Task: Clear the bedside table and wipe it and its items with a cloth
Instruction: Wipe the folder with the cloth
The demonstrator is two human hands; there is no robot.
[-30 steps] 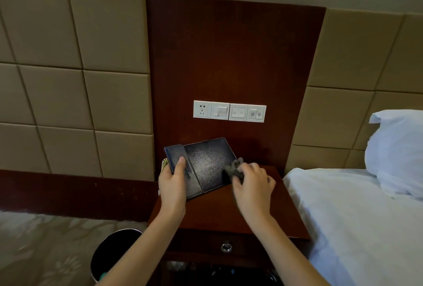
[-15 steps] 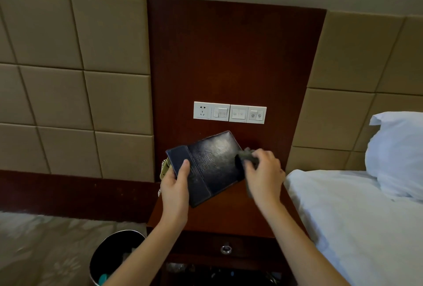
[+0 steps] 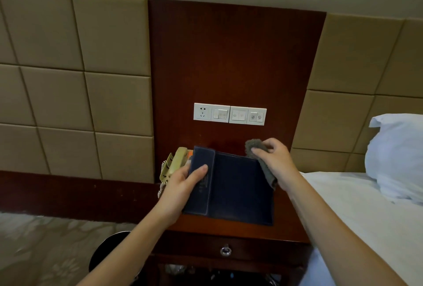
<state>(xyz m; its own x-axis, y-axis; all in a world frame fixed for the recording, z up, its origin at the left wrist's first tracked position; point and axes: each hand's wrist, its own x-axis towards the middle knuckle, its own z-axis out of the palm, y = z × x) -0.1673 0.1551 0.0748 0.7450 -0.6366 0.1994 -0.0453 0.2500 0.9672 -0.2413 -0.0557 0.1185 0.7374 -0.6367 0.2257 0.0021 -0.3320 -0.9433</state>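
- The left grip (image 3: 180, 190) clasps the folder (image 3: 240, 194) by its left band, thumb on top, and holds it over the counter (image 3: 229, 228), just in front of the telephone (image 3: 175, 162).
- The right grip (image 3: 275, 162) pinches the grey cloth (image 3: 255, 147) at the folder's far right corner; the cloth's tail hangs down that right edge.
- From the cloth, the cover spreads leftward and toward the person, its long side running from one grip to the other, so the right grip is the one placed to sweep it.
- The folder looks dark blue, leathery and flat.
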